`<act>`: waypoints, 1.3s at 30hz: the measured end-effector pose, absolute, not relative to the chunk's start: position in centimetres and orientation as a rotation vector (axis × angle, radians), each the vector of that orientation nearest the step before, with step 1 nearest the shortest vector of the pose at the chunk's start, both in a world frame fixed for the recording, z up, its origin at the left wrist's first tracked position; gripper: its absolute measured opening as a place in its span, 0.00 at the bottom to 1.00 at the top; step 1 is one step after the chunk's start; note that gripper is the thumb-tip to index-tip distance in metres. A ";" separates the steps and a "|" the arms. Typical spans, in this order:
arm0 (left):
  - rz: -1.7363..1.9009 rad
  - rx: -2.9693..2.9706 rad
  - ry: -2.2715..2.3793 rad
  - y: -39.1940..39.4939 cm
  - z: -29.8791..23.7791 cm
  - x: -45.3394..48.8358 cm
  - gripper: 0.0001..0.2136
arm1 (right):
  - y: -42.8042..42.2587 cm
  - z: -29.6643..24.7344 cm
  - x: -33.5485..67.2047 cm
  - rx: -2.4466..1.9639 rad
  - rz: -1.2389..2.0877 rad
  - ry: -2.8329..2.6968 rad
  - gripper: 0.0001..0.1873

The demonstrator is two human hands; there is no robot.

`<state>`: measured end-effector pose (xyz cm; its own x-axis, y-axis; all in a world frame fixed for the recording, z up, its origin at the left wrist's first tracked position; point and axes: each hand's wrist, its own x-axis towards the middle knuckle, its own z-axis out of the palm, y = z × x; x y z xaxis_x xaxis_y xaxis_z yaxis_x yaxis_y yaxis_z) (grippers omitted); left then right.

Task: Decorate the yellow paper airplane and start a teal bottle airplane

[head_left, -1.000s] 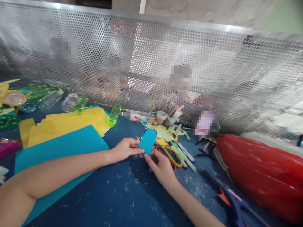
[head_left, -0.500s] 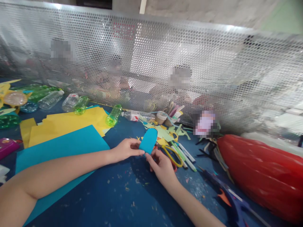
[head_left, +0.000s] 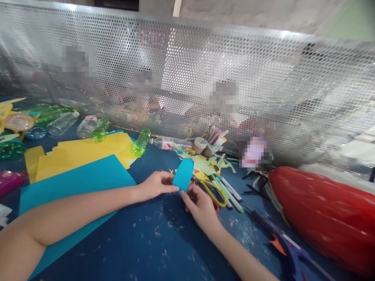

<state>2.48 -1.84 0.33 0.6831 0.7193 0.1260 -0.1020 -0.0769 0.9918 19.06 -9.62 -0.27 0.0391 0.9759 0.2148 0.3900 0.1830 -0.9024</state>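
A small blue paper cutout (head_left: pixel 184 173) with a rounded top is held up over the table between my two hands. My left hand (head_left: pixel 158 185) pinches its lower left edge between thumb and fingers. At its lower right edge, my right hand (head_left: pixel 200 203) grips it, with the thumb in front and the other fingers curled. Just beyond my right hand lie yellow-handled scissors (head_left: pixel 216 192), partly hidden, and several markers (head_left: pixel 227 191). Under my left forearm rests a large blue sheet of paper (head_left: pixel 88 179), overlapping yellow sheets (head_left: pixel 84 150).
Plastic bottles (head_left: pixel 63 123) lie along a perforated metal screen (head_left: pixel 117 70), with blurred people behind it. Paper scraps (head_left: pixel 205 166) are heaped before small cups (head_left: pixel 199 145). At right are a blue glue gun (head_left: pixel 281 238) and a red plastic bag (head_left: pixel 325 214). A magenta object (head_left: pixel 10 182) sits at left.
The blue paper cutout has tilted and curved slightly, its outline now a little narrower. Both hands keep nearly the same place and grip.
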 end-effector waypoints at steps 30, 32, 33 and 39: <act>0.784 1.635 0.578 -1.6 -0.1 2.5 0.11 | -9.3 -0.5 19.5 -1.416 0.791 -1.503 0.17; 0.786 1.659 0.572 -1.7 0.0 2.4 0.11 | -9.3 -0.6 19.5 -1.411 0.786 -1.506 0.18; 0.782 1.664 0.571 -1.7 0.0 2.4 0.11 | -9.3 -0.6 19.5 -1.409 0.783 -1.507 0.18; 0.788 1.613 0.553 -1.6 -0.1 2.5 0.11 | -9.2 -0.6 19.6 -1.422 0.776 -1.518 0.19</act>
<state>2.47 -1.64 -0.13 0.6577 0.7292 0.1889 -0.0705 -0.1901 0.9792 19.60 -9.17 -0.63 0.0539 0.9812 0.1853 0.4241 0.1455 -0.8939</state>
